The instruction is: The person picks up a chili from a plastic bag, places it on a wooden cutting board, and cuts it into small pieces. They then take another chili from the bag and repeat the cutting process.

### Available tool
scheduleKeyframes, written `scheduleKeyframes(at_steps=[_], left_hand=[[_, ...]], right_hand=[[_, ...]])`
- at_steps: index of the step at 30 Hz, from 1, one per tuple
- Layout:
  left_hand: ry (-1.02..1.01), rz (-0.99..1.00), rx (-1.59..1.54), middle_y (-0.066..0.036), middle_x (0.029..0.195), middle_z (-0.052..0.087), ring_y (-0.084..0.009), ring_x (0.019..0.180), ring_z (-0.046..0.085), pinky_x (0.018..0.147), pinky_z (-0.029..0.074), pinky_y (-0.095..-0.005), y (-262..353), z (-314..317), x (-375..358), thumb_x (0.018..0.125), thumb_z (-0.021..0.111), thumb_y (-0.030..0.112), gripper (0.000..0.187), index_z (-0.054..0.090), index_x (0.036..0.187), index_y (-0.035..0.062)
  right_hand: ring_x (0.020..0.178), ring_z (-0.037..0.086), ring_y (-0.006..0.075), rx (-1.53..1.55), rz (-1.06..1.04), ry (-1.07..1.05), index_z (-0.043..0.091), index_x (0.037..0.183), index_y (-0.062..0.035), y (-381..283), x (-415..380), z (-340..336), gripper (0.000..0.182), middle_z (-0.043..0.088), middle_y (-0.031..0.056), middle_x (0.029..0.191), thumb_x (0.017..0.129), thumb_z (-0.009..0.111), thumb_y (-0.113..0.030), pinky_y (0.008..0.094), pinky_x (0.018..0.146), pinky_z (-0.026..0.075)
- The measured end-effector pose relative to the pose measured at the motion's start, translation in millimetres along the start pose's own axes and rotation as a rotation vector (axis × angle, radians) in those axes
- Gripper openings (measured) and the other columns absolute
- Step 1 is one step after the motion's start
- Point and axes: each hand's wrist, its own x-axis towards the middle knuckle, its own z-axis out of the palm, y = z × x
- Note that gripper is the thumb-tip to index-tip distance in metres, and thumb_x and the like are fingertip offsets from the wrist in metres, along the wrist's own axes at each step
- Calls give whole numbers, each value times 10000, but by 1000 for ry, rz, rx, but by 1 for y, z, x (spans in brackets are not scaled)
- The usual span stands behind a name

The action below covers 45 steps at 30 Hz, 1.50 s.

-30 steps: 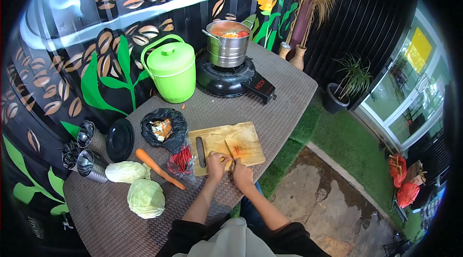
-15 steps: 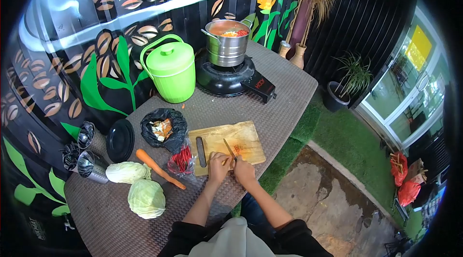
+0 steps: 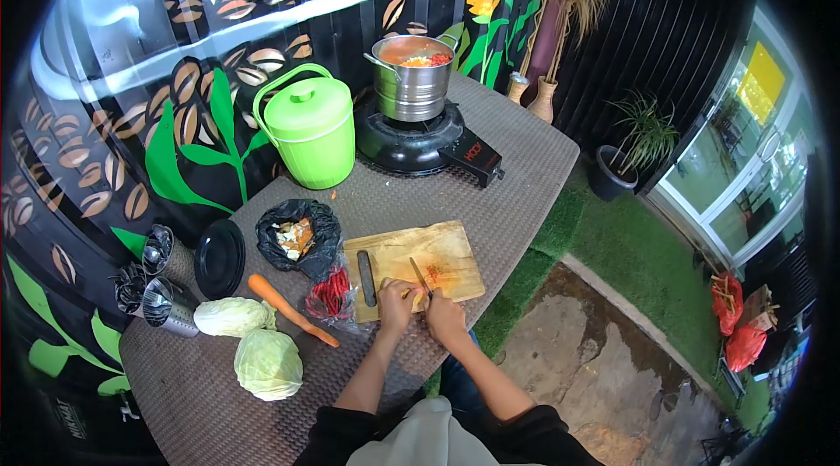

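Observation:
My right hand [image 3: 446,319] is closed around the handle of a knife [image 3: 416,271], its blade angled away from me over the wooden cutting board [image 3: 459,247]. Beside it, my left hand [image 3: 395,301] has its fingers pinched together at the near edge of the board. A small orange-red piece shows at its fingertips, too small to name. Finely chopped orange-red bits [image 3: 434,273] lie on the board just past the blade. Left of the board are red chillies [image 3: 332,294] in a clear plastic bag and a whole carrot [image 3: 293,310].
A black bag of peelings [image 3: 297,238] sits behind the chillies. Cabbages [image 3: 268,364], black plates [image 3: 219,257] and metal cutlery holders [image 3: 171,308] stand left. At the back are a green lidded bucket [image 3: 313,138] and a steel pot [image 3: 411,90] on a portable stove [image 3: 407,147].
Both hands have shifted very slightly, with the knife still over the board. The whole view has moved a little; the other things stay in place.

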Motion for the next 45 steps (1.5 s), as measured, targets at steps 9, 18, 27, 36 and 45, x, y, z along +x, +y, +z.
scheduleKeyframes(at_steps=[9,18,27,36,45], left_hand=[[31,47,8,-108,779,655,-279,818,569,751,458,-373,4,0,0,684,754,59,86,722,761,41],[22,46,14,-113,791,625,-287,837,559,742,459,-378,2,-1,1,705,737,63,72,721,769,34],[45,105,39,-113,790,628,-289,835,559,752,463,-379,3,-3,-3,721,721,57,76,714,785,16],[15,58,20,-118,779,641,-290,818,569,735,463,-382,-2,0,-1,709,742,82,88,717,770,24],[8,56,27,-116,761,648,-285,803,573,735,464,-376,-3,-3,-1,695,752,94,96,729,772,40]], right_hand=[[652,663,397,-98,-63,33,483,941,-20,3,8,8,289,645,230,701,927,496,-308,479,581,539],[698,673,383,-62,7,-13,484,930,-12,-3,-7,10,287,644,239,706,923,506,-298,483,615,541],[619,662,381,-34,-73,74,478,923,-22,9,-15,7,289,638,228,658,930,493,-310,478,561,537],[632,666,384,-69,-69,71,480,920,-31,5,3,11,290,640,209,642,928,497,-320,478,566,537],[627,668,373,-103,-36,35,477,924,-30,0,-9,18,270,645,209,659,932,487,-300,450,545,540]])
